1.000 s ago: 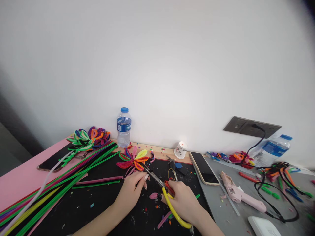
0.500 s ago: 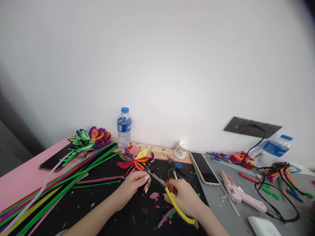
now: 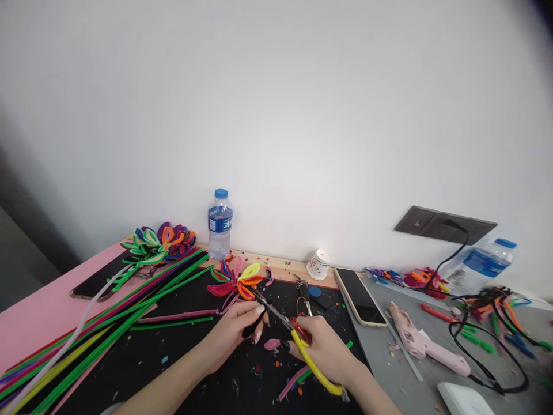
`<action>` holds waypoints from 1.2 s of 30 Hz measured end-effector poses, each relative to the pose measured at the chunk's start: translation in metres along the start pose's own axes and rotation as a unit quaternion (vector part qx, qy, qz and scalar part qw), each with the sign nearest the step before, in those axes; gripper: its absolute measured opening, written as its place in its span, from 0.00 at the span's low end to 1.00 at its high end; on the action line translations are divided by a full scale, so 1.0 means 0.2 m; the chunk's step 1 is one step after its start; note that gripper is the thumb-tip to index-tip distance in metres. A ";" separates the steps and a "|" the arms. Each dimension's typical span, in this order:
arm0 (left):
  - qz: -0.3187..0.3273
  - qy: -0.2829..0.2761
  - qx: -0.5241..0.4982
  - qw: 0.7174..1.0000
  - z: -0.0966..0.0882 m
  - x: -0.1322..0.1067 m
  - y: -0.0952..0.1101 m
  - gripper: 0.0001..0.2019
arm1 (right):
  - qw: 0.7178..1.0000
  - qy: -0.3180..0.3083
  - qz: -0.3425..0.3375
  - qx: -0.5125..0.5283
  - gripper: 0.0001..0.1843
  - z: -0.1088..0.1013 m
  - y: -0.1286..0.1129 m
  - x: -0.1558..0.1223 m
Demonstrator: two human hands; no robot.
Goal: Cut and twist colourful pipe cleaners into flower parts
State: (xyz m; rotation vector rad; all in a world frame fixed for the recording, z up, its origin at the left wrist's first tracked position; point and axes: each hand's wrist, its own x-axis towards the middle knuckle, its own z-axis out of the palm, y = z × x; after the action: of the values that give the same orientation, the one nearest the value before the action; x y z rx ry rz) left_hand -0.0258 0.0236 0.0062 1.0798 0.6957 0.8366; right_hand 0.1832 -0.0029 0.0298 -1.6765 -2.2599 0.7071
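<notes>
Two bare hands work over a black mat [image 3: 207, 383] on a tabletop. The left hand [image 3: 235, 325] has thumb and fingertips nearly together, apparently pinching a dark piece [image 3: 249, 329]. The right hand [image 3: 322, 346] is curled around red-and-yellow-handled scissors [image 3: 279, 316]; how far the blades are parted, I cannot tell. Their tips lie just beside a many-coloured fuzzy flower [image 3: 237, 280] near the mat's far edge. The likely risks: the blades sit close to the left thumb, so a slip could nick it, or catch an orange petal; dark on black makes a cut easy to misjudge. Counted: one loose flower; one pair of scissors; two bottles [image 3: 220, 225] [image 3: 486, 265] along the tabletop's far edge; two phones [image 3: 97, 280] [image 3: 360, 297]; one upturned cup [image 3: 318, 265]; one pink glue gun [image 3: 425, 349] right of the mat. The fuzzy sticks [image 3: 108, 323] on the left overlap too much to count.
</notes>
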 end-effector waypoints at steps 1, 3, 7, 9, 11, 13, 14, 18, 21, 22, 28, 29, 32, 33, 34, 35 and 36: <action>0.025 0.017 0.066 0.997 0.00 0.00 0.00 0.13 | 1.000 0.003 0.003 0.003 0.12 0.00 0.00 0.00; 0.082 0.055 0.190 0.977 0.00 0.01 -0.01 0.10 | 1.000 0.008 0.006 0.015 0.12 0.01 0.00 0.00; 0.154 0.145 0.361 0.908 -0.01 0.00 -0.02 0.11 | 0.999 0.014 0.023 0.043 0.12 0.02 -0.01 0.00; 0.183 0.169 0.406 0.879 -0.01 -0.01 -0.03 0.08 | 0.998 0.018 0.031 0.052 0.13 0.02 -0.01 0.00; 0.215 0.179 0.439 0.854 -0.03 -0.01 -0.03 0.07 | 0.998 0.019 0.032 0.060 0.13 0.03 -0.02 0.00; 0.240 0.184 0.469 0.830 -0.04 -0.02 -0.04 0.07 | 0.997 0.019 0.035 0.065 0.13 0.04 -0.02 -0.01; 0.250 0.187 0.483 0.818 -0.05 -0.02 -0.04 0.07 | 0.997 0.018 0.038 0.067 0.13 0.05 -0.02 -0.01; 0.278 0.205 0.536 0.771 -0.06 -0.02 -0.03 0.06 | 0.996 0.012 0.050 0.076 0.14 0.06 -0.03 -0.01; 0.290 0.206 0.557 0.750 -0.06 -0.02 -0.03 0.07 | 0.996 0.014 0.050 0.076 0.15 0.06 -0.04 -0.02; 0.293 0.205 0.562 0.746 -0.06 -0.02 -0.03 0.08 | 0.996 0.016 0.049 0.075 0.16 0.06 -0.04 -0.02; 0.310 0.204 0.559 0.741 -0.07 -0.02 -0.03 0.09 | 0.997 0.016 0.050 0.063 0.16 0.08 -0.02 -0.02; 0.311 0.203 0.553 0.746 -0.07 -0.02 -0.03 0.09 | 0.997 0.017 0.051 0.061 0.15 0.08 -0.02 -0.02; 0.305 0.196 0.530 0.767 -0.08 -0.01 -0.03 0.09 | 0.997 0.019 0.049 0.054 0.15 0.09 -0.02 -0.02; 0.301 0.195 0.523 0.774 -0.08 -0.01 -0.03 0.09 | 0.997 0.020 0.047 0.053 0.15 0.09 -0.02 -0.02; 0.296 0.195 0.515 0.780 -0.08 -0.01 -0.03 0.09 | 0.997 0.021 0.045 0.053 0.15 0.09 -0.02 -0.02; 0.290 0.195 0.508 0.787 -0.07 -0.01 -0.03 0.09 | 0.997 0.021 0.044 0.053 0.15 0.08 -0.02 -0.02; 0.284 0.196 0.501 0.794 -0.07 -0.01 -0.03 0.09 | 0.997 0.021 0.045 0.052 0.15 0.08 -0.03 -0.02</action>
State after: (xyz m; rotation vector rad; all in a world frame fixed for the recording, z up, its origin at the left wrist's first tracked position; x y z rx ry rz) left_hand -0.0373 0.0274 -0.0036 2.1862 1.2641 1.2659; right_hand 0.1721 -0.0121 0.0186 -1.7365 -2.0921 0.7872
